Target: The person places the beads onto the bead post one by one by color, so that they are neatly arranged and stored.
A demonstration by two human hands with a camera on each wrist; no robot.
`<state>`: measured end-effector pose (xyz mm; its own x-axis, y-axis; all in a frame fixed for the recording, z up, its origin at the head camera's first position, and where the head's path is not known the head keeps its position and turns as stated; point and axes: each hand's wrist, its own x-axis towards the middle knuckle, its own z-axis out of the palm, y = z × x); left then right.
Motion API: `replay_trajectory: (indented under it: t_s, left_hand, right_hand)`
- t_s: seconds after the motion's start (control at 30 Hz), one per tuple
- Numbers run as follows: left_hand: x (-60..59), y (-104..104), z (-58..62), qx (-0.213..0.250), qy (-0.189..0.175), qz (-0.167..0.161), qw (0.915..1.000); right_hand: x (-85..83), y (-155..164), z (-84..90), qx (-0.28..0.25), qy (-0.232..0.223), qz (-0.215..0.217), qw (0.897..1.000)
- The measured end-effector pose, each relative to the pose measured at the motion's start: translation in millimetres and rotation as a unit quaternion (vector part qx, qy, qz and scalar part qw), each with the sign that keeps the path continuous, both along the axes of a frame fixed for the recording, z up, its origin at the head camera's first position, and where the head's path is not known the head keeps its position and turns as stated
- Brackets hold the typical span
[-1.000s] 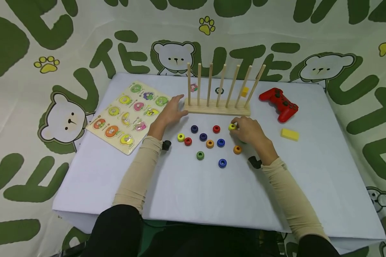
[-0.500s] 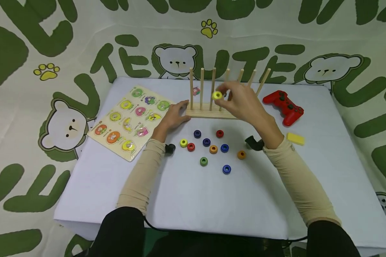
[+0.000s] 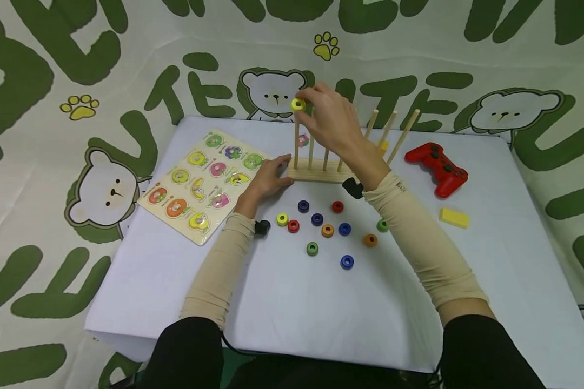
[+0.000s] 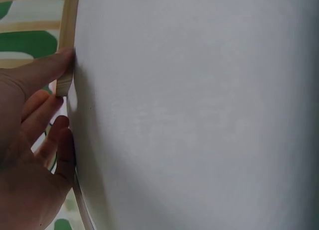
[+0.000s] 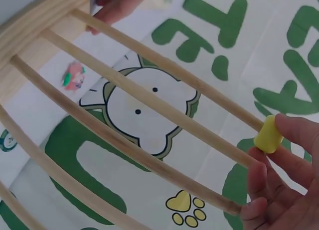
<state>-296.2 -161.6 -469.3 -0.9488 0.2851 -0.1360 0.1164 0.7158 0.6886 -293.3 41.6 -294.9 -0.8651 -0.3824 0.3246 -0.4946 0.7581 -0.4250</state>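
Observation:
My right hand (image 3: 333, 119) pinches a yellow bead (image 3: 298, 105) at the tip of the leftmost peg of a wooden peg stand (image 3: 316, 172). In the right wrist view the yellow bead (image 5: 269, 134) sits at that peg's end, between thumb and fingers; whether the peg has entered its hole is hidden. My left hand (image 3: 267, 179) holds the left end of the stand's base, thumb at the front. That grip shows in the left wrist view, at the base's end (image 4: 66, 80). Several loose coloured beads, among them a red bead (image 3: 338, 207), lie in front of the stand.
Left of the stand lies a fruit puzzle board (image 3: 201, 186). To the right are a red game controller (image 3: 438, 168) and a yellow block (image 3: 454, 218). A green bead (image 3: 382, 225) lies beside my right forearm. A printed cloth (image 3: 126, 48) hangs behind the table.
My right hand has picked the yellow bead up from the table and carried it up and left to the leftmost peg's top. My left hand stays at the base's left end.

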Motion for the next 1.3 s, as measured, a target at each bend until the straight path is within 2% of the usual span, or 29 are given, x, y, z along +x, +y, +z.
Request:
replay_trajectory:
  t_s: [0.37,0.43,0.5,0.6,0.67,0.73,0.83,0.93,1.07,1.3]
  left_hand:
    - [0.8,1,1.3,-0.011,-0.003,0.002,0.9999]
    - [-0.3,2,0.9,-0.014,-0.005,0.004,0.9999]
    - [-1.4,2,0.8,-0.015,-0.008,0.005,0.9998]
    - [-2.9,3,0.6,-0.023,-0.004,0.002,0.9997]
    - [-2.9,3,0.8,-0.033,0.009,-0.006,0.9994]
    - [-2.5,2,1.0,-0.035,0.021,-0.012,0.9991]
    - [-0.4,1,1.9,-0.023,0.026,-0.013,0.9993]
    - [1.3,1,2.6,-0.006,0.016,-0.009,0.9998]
    - [2.2,1,2.8,-0.002,0.007,-0.002,1.0000]
    - [2.2,0,0.2,-0.007,0.005,-0.002,1.0000]
  right_hand:
    - [-0.9,-4,-3.1,0.048,0.016,-0.012,0.999]
    - [1.3,-2,-4.6,0.039,0.036,-0.008,0.999]
    - [7.5,-1,-8.6,0.020,0.076,0.004,0.997]
    - [28.3,0,-24.4,-0.004,0.122,0.047,0.991]
    - [48.1,-2,-42.2,0.010,0.104,0.090,0.990]
    - [67.1,-8,-64.7,0.057,0.048,0.134,0.988]
    - [87.6,-18,-98.1,0.159,-0.041,0.166,0.972]
    - [96.2,-26,-122.8,0.216,-0.079,0.172,0.958]
    - [97.6,-31,-139.3,0.211,-0.085,0.172,0.958]
    - [95.3,-33,-143.9,0.192,-0.086,0.180,0.961]
